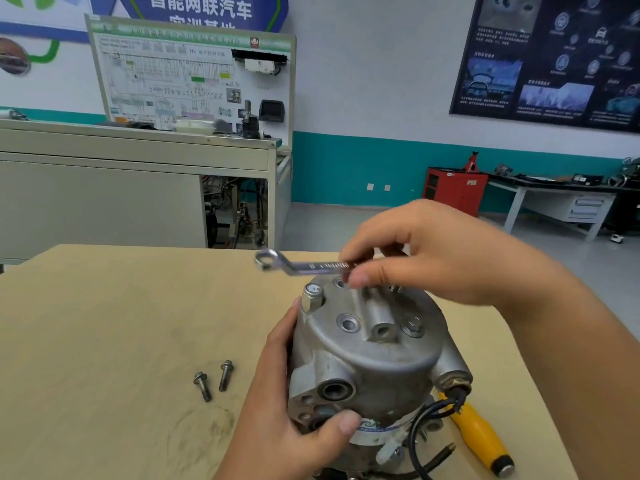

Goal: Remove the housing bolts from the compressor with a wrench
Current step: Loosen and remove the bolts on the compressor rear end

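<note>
cam: head-worn, single view | faces: forward and down over table (104,323) | near: compressor (374,368) close, low centre | far: wide angle reaches bench (554,192) and back wall (374,81)

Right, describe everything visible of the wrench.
The wrench is a slim silver metal bar with stamped lettering along its shank and an offset ring end pointing left. It lies roughly level above the top of the compressor, fitted to nothing. The right hand pinches its right part between thumb and fingers; nothing else touches it.

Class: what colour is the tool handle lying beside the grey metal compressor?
Yellow tool handle, dark at its end; head view.
</note>
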`<state>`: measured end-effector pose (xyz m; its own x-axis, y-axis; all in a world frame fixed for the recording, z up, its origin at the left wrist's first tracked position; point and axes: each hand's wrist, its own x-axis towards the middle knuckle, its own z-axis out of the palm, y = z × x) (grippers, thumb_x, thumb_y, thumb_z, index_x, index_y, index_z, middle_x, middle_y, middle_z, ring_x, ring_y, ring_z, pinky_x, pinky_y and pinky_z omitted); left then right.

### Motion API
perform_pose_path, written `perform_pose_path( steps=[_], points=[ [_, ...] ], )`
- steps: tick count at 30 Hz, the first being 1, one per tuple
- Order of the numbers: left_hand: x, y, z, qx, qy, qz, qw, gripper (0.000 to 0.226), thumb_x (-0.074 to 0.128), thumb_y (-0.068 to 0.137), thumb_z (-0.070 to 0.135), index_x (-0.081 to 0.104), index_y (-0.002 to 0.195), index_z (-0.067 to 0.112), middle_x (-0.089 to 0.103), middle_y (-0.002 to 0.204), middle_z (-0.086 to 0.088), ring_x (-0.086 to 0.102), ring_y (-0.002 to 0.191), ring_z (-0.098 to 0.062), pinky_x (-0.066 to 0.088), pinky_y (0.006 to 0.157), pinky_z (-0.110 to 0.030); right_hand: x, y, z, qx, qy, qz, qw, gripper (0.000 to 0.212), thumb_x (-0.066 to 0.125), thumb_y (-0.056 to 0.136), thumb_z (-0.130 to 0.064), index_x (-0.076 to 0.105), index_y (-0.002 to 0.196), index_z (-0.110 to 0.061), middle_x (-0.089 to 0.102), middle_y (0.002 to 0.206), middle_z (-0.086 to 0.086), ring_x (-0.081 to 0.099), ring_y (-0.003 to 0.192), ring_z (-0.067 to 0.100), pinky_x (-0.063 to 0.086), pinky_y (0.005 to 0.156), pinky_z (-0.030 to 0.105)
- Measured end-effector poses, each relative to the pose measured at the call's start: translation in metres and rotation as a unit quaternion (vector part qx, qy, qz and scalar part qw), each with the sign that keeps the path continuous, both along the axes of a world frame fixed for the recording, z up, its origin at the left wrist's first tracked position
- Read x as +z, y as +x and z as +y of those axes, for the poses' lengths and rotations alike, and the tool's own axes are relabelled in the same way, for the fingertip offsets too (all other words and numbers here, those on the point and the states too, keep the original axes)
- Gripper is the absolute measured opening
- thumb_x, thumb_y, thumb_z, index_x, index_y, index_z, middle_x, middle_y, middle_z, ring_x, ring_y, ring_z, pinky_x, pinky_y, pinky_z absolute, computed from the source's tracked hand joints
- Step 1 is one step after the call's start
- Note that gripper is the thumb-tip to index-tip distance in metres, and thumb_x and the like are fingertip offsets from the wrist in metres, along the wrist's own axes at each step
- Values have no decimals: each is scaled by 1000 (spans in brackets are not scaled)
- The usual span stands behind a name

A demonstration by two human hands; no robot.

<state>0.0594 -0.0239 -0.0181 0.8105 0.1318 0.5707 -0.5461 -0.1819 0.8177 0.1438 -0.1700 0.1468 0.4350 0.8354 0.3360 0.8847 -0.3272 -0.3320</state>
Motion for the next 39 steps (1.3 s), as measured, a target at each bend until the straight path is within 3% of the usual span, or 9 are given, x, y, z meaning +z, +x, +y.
perform_pose_path(
  steps=[3, 7, 9, 11, 13, 16, 19, 28, 39],
  points=[
    [2, 4, 2, -14, 1, -1, 1000, 89, 76, 51, 67, 42, 132, 51, 49, 139, 21, 45, 126, 8, 38, 97, -8, -17, -10, -15, -18, 34, -141, 989, 8, 64, 78, -31, 68, 80, -23, 57, 72, -19, 51, 71, -4, 39, 64, 14],
    [30, 17, 18, 43, -122, 43, 991, 90, 66, 37, 78, 51, 111, 29, 53, 118, 19, 50, 121, -4, 32, 97, -19, -46, -13, -39, -18, 184, -182, 966, 16, 61, 85, -24, 68, 76, -13, 61, 84, -6, 58, 81, 3, 46, 70, 21],
    [47, 10, 19, 73, -70, -2, 995, 91, 44, 55, 93, 55, 117, 28, 59, 125, 16, 52, 123, -5, 34, 101, -23, -62, -10, -50, -19, 265, -143, 953, 15, 59, 87, -22, 72, 83, -16, 63, 95, -4, 61, 94, 8, 47, 79, 19],
    [69, 3, 17, 94, -4, -28, 995, 55, 42, 82, 71, 65, 115, 33, 64, 121, 18, 55, 118, 0, 41, 97, -19, -76, -6, -53, -22, 364, -22, 931, 12, 64, 85, -27, 75, 85, -23, 66, 98, -4, 64, 97, 13, 49, 83, 21],
    [92, 12, 14, 94, 85, -18, 992, 21, 55, 92, 42, 69, 108, 39, 66, 111, 26, 57, 110, 8, 43, 91, -18, -84, -2, -47, -10, 500, 215, 839, 15, 68, 79, -30, 77, 84, -19, 72, 92, 2, 69, 88, 18, 54, 80, 24],
    [123, 38, 6, 37, 223, 81, 971, 25, 67, 87, 24, 67, 110, 34, 68, 105, 25, 57, 100, 16, 37, 85, -2, -86, 10, -38, 12, 584, 483, 653, 19, 55, 76, -12, 68, 90, -9, 71, 80, 9, 67, 65, 15, 56, 65, 23],
    [139, 54, -5, -18, 295, 143, 945, 31, 74, 81, 19, 65, 107, 34, 72, 97, 20, 61, 88, 7, 37, 68, 4, -72, 20, -30, 1, 584, 558, 590, 15, 49, 83, -11, 57, 96, -8, 69, 71, 6, 61, 53, 10, 54, 55, 20],
    [153, 63, -13, -36, 379, 154, 912, 37, 79, 76, 20, 53, 88, 44, 71, 84, 19, 59, 82, 3, 38, 72, -1, -40, 38, -23, -13, 565, 577, 590, 15, 40, 98, -9, 54, 92, -9, 65, 63, 3, 52, 44, 7, 45, 45, 16],
    [156, 59, -14, 12, 297, 73, 952, 19, 76, 78, 26, 69, 79, 43, 68, 75, 22, 60, 77, 4, 46, 78, -13, -50, 31, -48, -44, 610, 572, 547, 17, 41, 97, -10, 55, 87, -10, 60, 62, 2, 49, 42, 6, 44, 45, 14]
  ],
)
